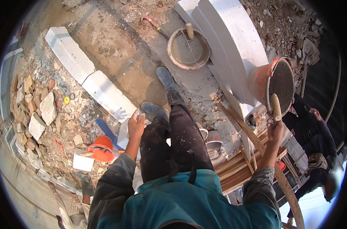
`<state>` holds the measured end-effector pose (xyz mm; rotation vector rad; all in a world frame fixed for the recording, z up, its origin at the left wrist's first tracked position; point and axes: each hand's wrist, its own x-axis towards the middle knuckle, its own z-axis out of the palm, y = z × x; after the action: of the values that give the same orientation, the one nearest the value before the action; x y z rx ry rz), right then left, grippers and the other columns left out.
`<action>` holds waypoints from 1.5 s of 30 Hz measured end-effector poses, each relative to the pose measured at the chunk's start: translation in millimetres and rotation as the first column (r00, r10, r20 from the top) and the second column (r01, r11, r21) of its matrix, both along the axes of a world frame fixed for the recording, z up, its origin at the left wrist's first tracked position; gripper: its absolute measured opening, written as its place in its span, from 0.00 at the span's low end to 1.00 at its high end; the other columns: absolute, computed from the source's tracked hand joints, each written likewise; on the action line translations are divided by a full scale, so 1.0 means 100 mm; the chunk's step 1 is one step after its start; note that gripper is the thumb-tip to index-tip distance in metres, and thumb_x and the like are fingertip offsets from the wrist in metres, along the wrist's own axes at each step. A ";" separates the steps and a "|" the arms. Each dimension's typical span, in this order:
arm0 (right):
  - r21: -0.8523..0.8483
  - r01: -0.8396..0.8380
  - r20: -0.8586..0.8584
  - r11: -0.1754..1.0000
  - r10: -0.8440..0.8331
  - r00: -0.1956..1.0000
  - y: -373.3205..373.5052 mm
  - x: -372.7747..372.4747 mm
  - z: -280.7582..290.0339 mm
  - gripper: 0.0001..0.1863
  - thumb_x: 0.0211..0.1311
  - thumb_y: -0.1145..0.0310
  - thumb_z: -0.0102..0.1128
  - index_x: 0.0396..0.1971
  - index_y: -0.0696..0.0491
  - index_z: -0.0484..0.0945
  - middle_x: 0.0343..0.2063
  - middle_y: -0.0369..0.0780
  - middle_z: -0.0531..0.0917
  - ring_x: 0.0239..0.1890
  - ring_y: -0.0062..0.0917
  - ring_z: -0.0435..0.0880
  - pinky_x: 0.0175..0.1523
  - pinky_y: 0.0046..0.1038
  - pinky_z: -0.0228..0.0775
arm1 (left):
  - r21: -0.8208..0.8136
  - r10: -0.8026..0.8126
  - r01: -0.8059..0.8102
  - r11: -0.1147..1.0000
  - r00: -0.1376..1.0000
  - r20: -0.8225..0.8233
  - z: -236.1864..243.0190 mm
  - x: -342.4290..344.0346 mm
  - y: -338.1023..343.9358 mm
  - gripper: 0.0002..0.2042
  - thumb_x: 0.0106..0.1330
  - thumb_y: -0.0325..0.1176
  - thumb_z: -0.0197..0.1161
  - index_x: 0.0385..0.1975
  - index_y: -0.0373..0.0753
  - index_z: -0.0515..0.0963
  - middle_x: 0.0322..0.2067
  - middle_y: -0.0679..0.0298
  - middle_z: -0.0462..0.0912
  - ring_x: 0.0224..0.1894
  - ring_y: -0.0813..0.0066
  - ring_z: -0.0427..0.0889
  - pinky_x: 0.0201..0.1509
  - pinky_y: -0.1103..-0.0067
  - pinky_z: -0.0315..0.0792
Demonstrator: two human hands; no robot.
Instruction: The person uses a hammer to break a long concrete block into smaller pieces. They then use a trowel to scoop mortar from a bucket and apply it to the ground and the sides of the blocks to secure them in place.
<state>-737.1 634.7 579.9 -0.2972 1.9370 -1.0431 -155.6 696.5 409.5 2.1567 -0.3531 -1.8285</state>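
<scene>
Wooden-handled tool (pixel 275 107) lies just beyond the right hand (pixel 275 131), whose fingertips meet the handle's lower end; whether they are clamped on it I cannot tell. Farther past those fingers the handle overlaps the near rim of an orange bucket (pixel 258 82) with grey mix (pixel 283 87) inside, and the tool's working end is not clear to see. The left hand (pixel 136 125) is empty, fingers loosely apart, with the white slabs (pixel 108 94) near it, ahead and to its left, and a dark boot (pixel 153 108) just to its right. A large curved white block (pixel 234 38) stands beside the bucket, ahead and left of the right hand. I judge the step in hand to be handling the tool at the bucket; the next move seems to call for a secure hold on the handle and a lift clear of the rim, without tipping the bucket.
</scene>
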 end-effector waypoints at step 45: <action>0.596 -0.747 0.114 0.295 0.889 0.443 -1.70 1.96 -2.31 0.22 0.64 0.55 0.57 0.46 0.59 0.72 0.24 0.40 0.79 0.19 0.24 0.77 0.22 0.26 0.68 | 0.119 0.397 -0.400 0.909 0.916 0.055 -0.30 -0.53 0.36 0.26 0.67 0.29 0.53 0.65 0.29 0.62 0.52 0.50 0.78 0.44 0.71 0.83 0.39 0.82 0.76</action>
<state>-540.6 465.0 348.7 -0.9995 1.7769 0.3368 -208.7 732.4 379.9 2.1417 0.1975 -1.6221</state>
